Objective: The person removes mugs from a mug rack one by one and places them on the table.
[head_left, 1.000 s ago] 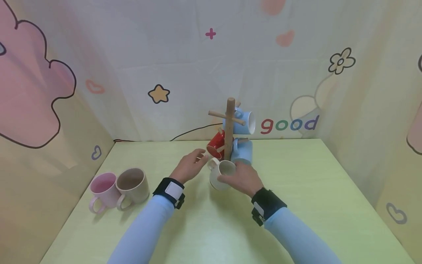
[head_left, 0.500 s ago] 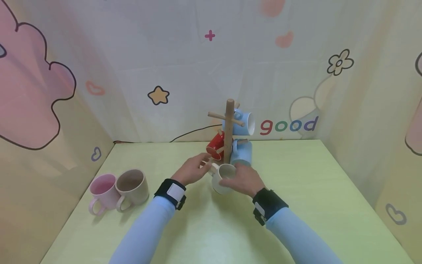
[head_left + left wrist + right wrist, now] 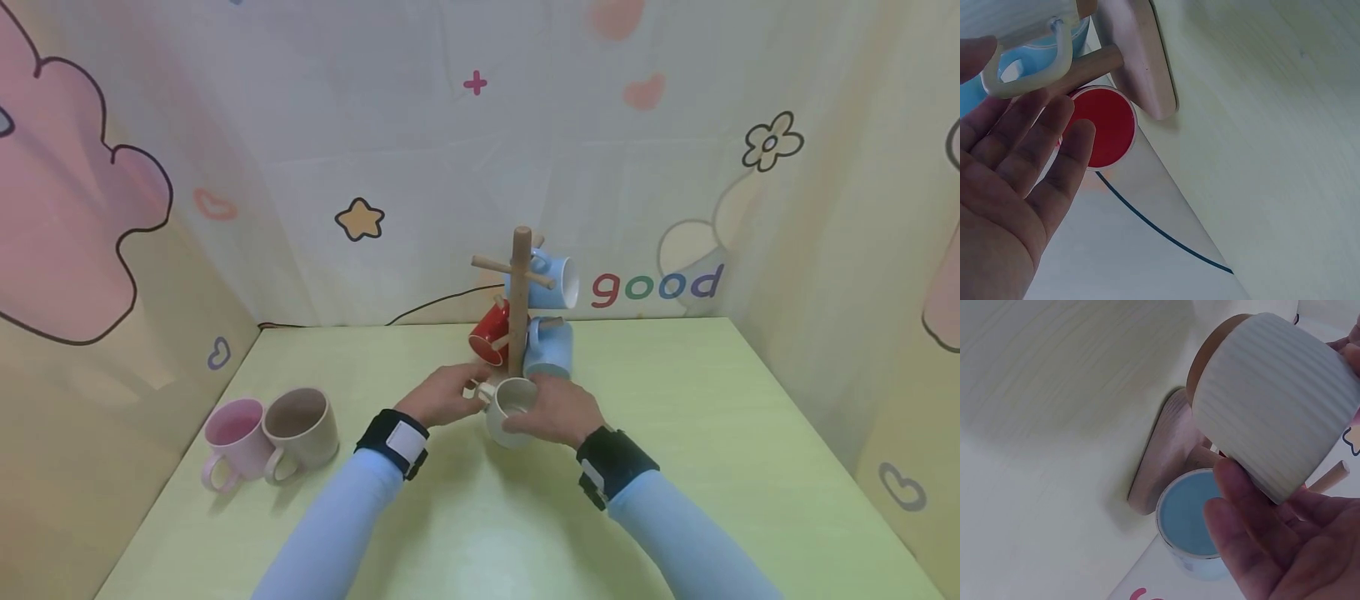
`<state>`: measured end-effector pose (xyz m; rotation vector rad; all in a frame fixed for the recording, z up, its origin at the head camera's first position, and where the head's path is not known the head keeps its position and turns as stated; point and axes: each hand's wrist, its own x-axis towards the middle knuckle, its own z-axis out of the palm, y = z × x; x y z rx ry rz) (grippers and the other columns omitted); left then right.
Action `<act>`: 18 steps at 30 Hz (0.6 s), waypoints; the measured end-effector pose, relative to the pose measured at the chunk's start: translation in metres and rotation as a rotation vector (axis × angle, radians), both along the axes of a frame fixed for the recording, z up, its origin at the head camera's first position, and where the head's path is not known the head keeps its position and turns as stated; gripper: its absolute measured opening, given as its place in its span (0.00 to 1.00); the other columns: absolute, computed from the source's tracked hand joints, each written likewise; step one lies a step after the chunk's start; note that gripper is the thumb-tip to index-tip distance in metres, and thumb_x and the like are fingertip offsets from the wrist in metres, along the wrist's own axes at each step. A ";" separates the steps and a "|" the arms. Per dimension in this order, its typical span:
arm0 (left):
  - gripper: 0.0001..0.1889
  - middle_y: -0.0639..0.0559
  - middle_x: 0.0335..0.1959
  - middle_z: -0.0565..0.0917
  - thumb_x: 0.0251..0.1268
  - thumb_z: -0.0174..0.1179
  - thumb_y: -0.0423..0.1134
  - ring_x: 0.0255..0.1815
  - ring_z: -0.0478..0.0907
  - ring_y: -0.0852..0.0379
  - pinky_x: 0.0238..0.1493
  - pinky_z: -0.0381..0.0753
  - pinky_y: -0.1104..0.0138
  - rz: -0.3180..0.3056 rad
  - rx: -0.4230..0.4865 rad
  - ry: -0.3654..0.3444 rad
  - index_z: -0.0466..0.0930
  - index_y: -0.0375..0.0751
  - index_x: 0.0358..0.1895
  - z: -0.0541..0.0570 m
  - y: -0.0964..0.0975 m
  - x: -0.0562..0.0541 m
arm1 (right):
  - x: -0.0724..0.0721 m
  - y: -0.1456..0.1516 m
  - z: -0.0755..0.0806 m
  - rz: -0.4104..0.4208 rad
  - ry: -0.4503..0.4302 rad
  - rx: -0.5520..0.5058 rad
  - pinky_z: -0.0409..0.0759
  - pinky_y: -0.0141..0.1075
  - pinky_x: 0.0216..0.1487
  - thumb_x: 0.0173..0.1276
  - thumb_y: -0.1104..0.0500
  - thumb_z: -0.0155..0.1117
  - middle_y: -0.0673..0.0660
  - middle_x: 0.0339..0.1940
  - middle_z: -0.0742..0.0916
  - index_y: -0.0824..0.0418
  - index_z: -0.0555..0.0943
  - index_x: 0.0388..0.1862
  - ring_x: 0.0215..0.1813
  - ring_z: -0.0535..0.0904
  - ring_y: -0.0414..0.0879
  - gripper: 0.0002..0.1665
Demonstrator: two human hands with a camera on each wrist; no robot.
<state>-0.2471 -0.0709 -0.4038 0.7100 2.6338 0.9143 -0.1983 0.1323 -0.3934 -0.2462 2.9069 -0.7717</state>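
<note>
My right hand (image 3: 562, 408) grips a white mug (image 3: 504, 429) by its rim and side, in front of a wooden mug rack (image 3: 519, 308). The right wrist view shows the mug's ribbed wall (image 3: 1272, 400) and brown base, tilted in the fingers. Its handle (image 3: 1065, 56) points to my left hand (image 3: 444, 396), whose fingers lie loosely extended right at that handle, thumb on the other side. A red mug (image 3: 481, 342) hangs low on the rack's left. Two light blue mugs hang on its right, an upper one (image 3: 557, 287) and a lower one (image 3: 553, 354).
On the left of the pale green table (image 3: 720, 467), a pink mug (image 3: 243, 446) stands beside a beige mug (image 3: 311, 437). One upper rack peg (image 3: 487, 262) points left with no mug on it. A patterned curtain (image 3: 420, 167) backs the table.
The white mug and right hand have come slightly lower and nearer in the head view. My left hand has moved right and down to the mug's handle.
</note>
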 end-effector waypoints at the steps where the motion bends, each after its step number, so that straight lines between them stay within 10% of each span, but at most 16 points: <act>1: 0.23 0.52 0.56 0.80 0.67 0.65 0.39 0.59 0.75 0.46 0.59 0.75 0.50 -0.009 -0.001 0.001 0.76 0.49 0.65 0.000 0.000 0.000 | 0.000 0.000 0.000 0.006 0.002 0.005 0.81 0.46 0.40 0.51 0.42 0.77 0.55 0.38 0.83 0.60 0.76 0.53 0.39 0.78 0.51 0.37; 18: 0.14 0.58 0.34 0.85 0.64 0.68 0.41 0.37 0.77 0.55 0.42 0.77 0.63 -0.078 -0.087 -0.031 0.87 0.45 0.52 -0.001 0.002 0.008 | -0.005 0.006 0.001 0.124 -0.046 0.082 0.80 0.48 0.46 0.45 0.43 0.81 0.53 0.43 0.84 0.56 0.76 0.55 0.43 0.78 0.50 0.40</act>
